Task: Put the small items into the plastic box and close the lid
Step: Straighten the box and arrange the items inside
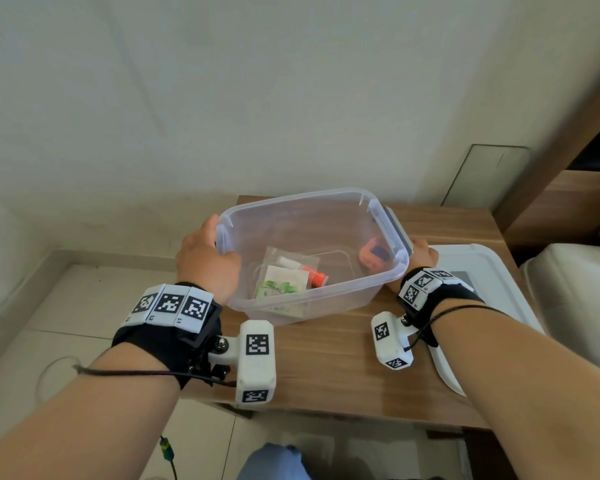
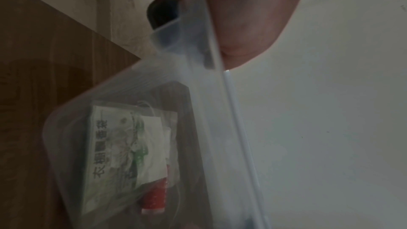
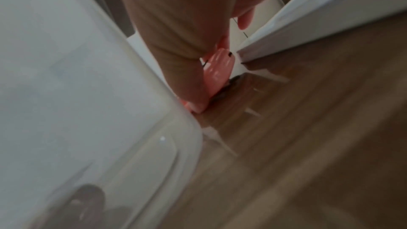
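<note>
We see the left hand (image 1: 207,261) gripping the left end of the plastic box (image 1: 378,284), thumb over the rim. The right hand (image 1: 421,252) sits at the right end, by the grey latch (image 1: 397,228), mostly hidden behind the box; in the right wrist view its fingers (image 3: 189,69) press down along the box wall, grasp unclear. The box, tilted, is over the wooden bench (image 1: 326,358), open. Inside we see a green-and-white sachet (image 1: 281,284), a red-and-white tube (image 1: 316,276) and a small orange item (image 1: 373,256). The white lid (image 1: 482,271) lies on the bench just right of the box.
</note>
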Demonstrator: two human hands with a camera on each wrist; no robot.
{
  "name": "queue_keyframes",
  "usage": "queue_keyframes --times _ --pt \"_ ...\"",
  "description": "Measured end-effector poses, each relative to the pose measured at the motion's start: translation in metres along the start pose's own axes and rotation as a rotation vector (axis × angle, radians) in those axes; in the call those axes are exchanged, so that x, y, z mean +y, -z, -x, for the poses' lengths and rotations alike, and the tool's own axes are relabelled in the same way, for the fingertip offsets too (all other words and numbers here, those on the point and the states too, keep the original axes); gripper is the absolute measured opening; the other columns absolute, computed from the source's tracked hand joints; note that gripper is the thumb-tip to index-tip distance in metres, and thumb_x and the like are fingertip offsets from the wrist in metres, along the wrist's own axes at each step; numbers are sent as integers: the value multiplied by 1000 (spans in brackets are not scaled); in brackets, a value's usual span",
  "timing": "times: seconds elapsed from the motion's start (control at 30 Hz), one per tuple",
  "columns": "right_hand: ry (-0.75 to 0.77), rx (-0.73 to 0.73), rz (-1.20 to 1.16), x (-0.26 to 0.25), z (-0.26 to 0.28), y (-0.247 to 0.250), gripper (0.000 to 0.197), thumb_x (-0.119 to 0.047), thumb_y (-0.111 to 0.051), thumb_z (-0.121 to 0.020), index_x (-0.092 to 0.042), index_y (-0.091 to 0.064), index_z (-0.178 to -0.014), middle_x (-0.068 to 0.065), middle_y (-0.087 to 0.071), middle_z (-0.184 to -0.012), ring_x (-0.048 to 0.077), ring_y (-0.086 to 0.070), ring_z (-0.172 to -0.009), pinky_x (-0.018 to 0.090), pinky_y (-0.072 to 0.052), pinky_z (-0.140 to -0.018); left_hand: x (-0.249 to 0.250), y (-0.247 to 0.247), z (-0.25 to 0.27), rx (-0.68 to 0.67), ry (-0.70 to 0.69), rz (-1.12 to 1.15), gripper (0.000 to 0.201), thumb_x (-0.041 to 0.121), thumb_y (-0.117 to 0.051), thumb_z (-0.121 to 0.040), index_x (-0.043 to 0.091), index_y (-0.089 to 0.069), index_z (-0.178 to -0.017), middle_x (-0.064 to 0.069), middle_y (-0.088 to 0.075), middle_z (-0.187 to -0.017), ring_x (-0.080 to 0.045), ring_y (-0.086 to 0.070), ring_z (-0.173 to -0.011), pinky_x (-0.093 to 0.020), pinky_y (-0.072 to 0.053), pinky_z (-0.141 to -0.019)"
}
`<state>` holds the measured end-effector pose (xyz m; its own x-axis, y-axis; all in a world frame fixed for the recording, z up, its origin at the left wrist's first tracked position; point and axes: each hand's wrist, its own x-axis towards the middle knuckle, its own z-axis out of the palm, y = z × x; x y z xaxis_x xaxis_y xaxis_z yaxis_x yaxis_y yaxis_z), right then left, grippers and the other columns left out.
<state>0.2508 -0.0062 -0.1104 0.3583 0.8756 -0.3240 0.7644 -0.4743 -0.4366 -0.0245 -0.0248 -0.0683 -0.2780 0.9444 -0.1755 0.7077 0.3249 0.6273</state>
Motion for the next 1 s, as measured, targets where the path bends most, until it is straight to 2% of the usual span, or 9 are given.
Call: queue_keyframes --times 0.03,0.1,0.2,0.3,0.4,0.57,0.7,0.8,1.0 --pt "-3 10 8 -2 2 1 24 -24 -56 -86 -19 -44 -67 5 -45 -73 28 -47 -112 45 -37 -104 0 0 0 1 -1 -5 68 14 -43 -88 29 -20 -150 -12 -28 -154 -36 -35 -138 -48 -34 -112" --pt "6 71 -15 -8 10 6 23 -35 -52 -82 -21 -41 -66 0 -43 -68 27 -50 -101 46 -44 -96 0 1 0 0 0 -6 68 14 -43 -88 28 -20 -150 -12 -29 -154 -36 -35 -137 -48 -34 -111" --pt "56 171 -39 2 9 14 26 -36 -57 -77 -29 -59 -102 0 -65 -95 32 -58 -103 47 -49 -90 1 1 1 4 -2 -13 68 14 -43 -88 28 -20 -150 -12 -30 -153 -37 -37 -136 -48 -36 -110" --pt "7 282 -226 12 15 30 49 -26 -64 -78 -23 -50 -125 6 -61 -116 32 -53 -111 47 -47 -94 2 1 1 2 -1 -27 68 12 -43 -87 28 -21 -150 -12 -31 -153 -37 -38 -136 -48 -38 -109" --pt "45 412 -440 15 23 47 54 -32 -66 -76 -20 -48 -126 7 -62 -118 27 -57 -108 36 -48 -85 3 3 2 9 -4 -46 68 13 -44 -87 29 -23 -149 -12 -35 -152 -37 -42 -134 -48 -40 -107" --pt "277 375 -529 -7 56 71 49 -28 -68 -80 -17 -50 -124 -2 -61 -106 12 -57 -88 15 -40 -65 4 5 6 -4 -7 -67 68 16 -44 -86 32 -23 -149 -11 -37 -152 -38 -47 -129 -48 -44 -104" --pt "493 126 -203 -30 79 63 52 -34 -71 -74 -23 -52 -120 -9 -60 -100 10 -59 -87 14 -44 -67 5 6 14 -27 -27 -103 63 18 -46 -84 32 -31 -144 -14 -46 -140 -41 -52 -118 -47 -49 -96" --pt "531 40 26 -38 84 47 57 -39 -72 -70 -27 -51 -122 -3 -64 -111 19 -62 -101 34 -52 -87 5 9 21 -29 -18 -132 58 27 -49 -85 28 -34 -140 -17 -48 -134 -42 -52 -115 -48 -48 -96" --pt "472 123 -130 -25 83 46 52 -35 -66 -78 -21 -53 -126 -1 -59 -128 20 -52 -121 36 -43 -101 3 11 35 -3 23 -96 73 35 -53 -88 15 -19 -149 -21 -37 -146 -38 -39 -133 -45 -34 -111"
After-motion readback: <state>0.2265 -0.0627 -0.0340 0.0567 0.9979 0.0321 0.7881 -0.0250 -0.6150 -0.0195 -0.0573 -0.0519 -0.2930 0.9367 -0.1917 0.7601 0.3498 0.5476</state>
